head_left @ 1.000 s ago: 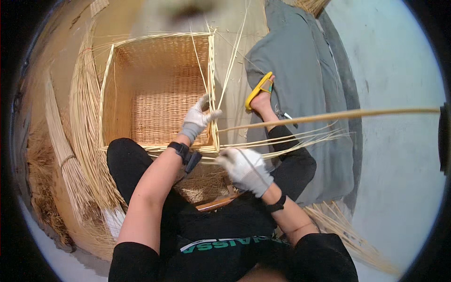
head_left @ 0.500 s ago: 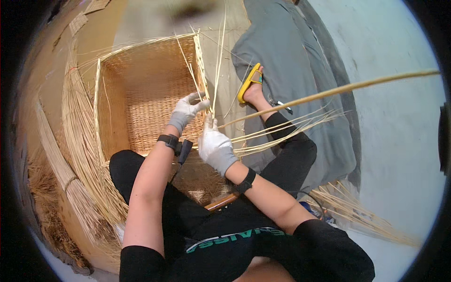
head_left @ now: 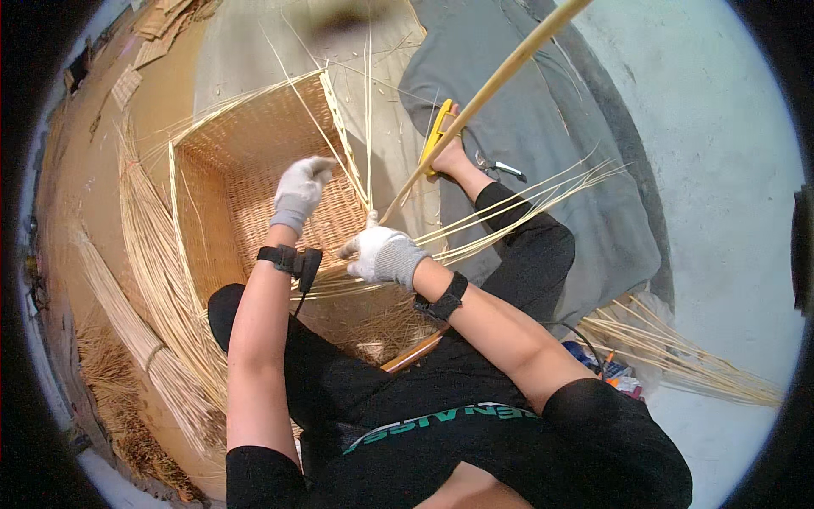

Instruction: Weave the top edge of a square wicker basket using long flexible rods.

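My left hand (head_left: 301,191) in a white glove is over the wicker basket (head_left: 176,229), its fingers curled beside a pale loose strand (head_left: 309,110); what they hold, if anything, is unclear. My gloved right hand (head_left: 377,253) is closed on the near right corner of the basket, thumb pointing up. A thick pale rod (head_left: 487,93) rises diagonally from that corner toward the top right. Thinner canes (head_left: 526,208) fan out to the right from the rim, over my bent leg, and others stand up at the corner.
Bundles of long pale canes (head_left: 144,331) lie at the left, and more (head_left: 678,356) at the lower right. A yellow slipper (head_left: 437,127) is on my foot, with pruning shears (head_left: 504,167) beside it on the grey cloth (head_left: 610,212). Flat pale slats (head_left: 153,38) lie at the upper left.
The thick rod has swung up from near horizontal to a steep diagonal. My left hand has moved leftward off the rim. My right hand came up onto the corner.
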Tool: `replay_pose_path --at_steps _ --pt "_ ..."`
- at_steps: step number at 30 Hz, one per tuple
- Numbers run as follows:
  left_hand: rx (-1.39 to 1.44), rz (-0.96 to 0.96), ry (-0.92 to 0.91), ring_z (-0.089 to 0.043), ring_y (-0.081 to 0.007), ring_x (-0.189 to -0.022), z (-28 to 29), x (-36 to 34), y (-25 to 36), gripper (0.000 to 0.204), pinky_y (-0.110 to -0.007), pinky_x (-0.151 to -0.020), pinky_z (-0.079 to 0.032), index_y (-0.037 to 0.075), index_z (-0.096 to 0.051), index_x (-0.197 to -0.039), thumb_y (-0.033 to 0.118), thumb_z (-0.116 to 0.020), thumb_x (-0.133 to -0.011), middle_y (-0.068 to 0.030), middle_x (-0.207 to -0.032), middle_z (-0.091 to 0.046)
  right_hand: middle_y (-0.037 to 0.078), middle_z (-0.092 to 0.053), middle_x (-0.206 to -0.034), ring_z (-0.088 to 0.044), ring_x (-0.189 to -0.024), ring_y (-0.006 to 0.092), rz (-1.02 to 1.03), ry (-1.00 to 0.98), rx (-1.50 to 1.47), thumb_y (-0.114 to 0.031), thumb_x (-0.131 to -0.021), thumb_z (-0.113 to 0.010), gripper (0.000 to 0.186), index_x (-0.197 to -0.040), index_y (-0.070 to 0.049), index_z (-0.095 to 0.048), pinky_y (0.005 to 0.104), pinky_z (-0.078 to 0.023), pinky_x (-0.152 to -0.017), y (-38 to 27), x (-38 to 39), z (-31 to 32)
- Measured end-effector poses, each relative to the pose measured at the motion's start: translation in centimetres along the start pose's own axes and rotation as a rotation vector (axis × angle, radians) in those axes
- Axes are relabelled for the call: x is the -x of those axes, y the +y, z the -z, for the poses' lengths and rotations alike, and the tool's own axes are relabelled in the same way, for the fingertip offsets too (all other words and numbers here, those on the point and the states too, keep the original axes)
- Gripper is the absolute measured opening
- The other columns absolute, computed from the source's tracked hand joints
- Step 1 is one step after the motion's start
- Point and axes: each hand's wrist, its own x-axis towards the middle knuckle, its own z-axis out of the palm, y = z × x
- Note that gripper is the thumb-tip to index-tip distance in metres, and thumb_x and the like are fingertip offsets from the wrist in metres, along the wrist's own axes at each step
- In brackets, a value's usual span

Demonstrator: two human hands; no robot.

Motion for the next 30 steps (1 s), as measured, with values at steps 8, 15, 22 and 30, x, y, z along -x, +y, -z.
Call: replay_pose_path --at_steps 8,15,22,30 --pt "-0.519 -0.024 -0.194 -0.067 -0.0311 -0.094 0.0 2.1 3.3 0.019 -0.038 -0.086 -0.052 0.013 -0.076 -0.102 0.013 -0.070 -0.083 -0.0138 -0.098 -0.072 0.016 -0.073 -0.097 -0.070 -0.092 0.0336 0.087 0.096 0.117 -0.029 -0.082 -0.064 0.025 -0.098 -0.014 -0.077 0.0427 -0.055 -0.087 0.8 -0.4 -0.5" --pt "-0.185 -0.003 -0.052 -0.067 -0.0307 -0.095 0.1 3.0 2.7 0.015 -0.039 -0.085 -0.052 0.015 -0.076 -0.098 0.014 -0.069 -0.085 -0.0123 -0.095 -0.071 0.018 -0.073 -0.096 -0.071 -0.091 0.0333 0.020 0.067 0.218 -0.025 -0.085 -0.061 0.023 -0.093 -0.010 -0.077 0.0438 -0.056 -0.084 -0.2 -0.7 0.0" --pt "-0.373 -0.035 -0.270 -0.067 -0.0327 -0.093 -0.7 2.6 4.3 0.017 -0.041 -0.083 -0.053 0.010 -0.075 -0.099 0.012 -0.070 -0.083 -0.0146 -0.095 -0.070 0.018 -0.073 -0.097 -0.070 -0.095 0.0353 0.080 0.168 0.194 -0.023 -0.086 -0.060 0.023 -0.094 -0.009 -0.077 0.0434 -0.056 -0.083 0.3 -0.7 -0.3" --pt "-0.220 0.065 -0.233 -0.070 -0.0294 -0.087 -1.3 2.6 4.5 0.019 -0.038 -0.081 -0.054 0.005 -0.073 -0.101 0.011 -0.069 -0.083 -0.0182 -0.095 -0.072 0.025 -0.071 -0.098 -0.071 -0.092 0.0352 -0.017 0.235 0.176 -0.022 -0.086 -0.060 0.024 -0.095 -0.005 -0.075 0.0426 -0.057 -0.082 0.4 -1.1 -1.1"
